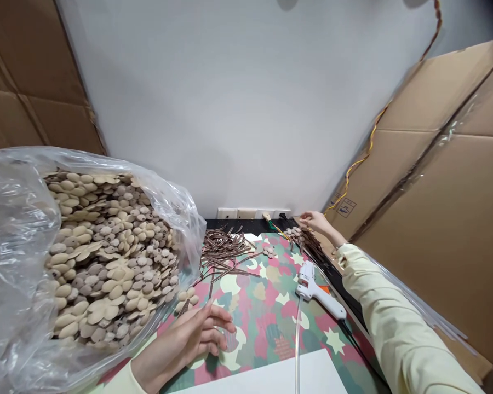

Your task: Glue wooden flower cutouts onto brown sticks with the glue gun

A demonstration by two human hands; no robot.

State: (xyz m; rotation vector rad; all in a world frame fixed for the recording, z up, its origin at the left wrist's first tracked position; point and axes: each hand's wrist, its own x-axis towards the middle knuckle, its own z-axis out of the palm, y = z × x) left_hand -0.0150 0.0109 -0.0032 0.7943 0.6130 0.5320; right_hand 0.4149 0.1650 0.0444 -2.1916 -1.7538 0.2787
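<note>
Several brown pieces [315,245] lie far right beside the right hand [319,223], its grip impossible to tell, seemingly a picking-up step whose next move needs a fine pinch, while the left hand [184,338] hovers near left, fingers loosely parted.

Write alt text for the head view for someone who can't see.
The right hand is near the far end of a patterned table, beside brown strips; the left hand, half open, is near a clear plastic bag of flower shapes. A white glue gun lies left of the right sleeve.
</note>
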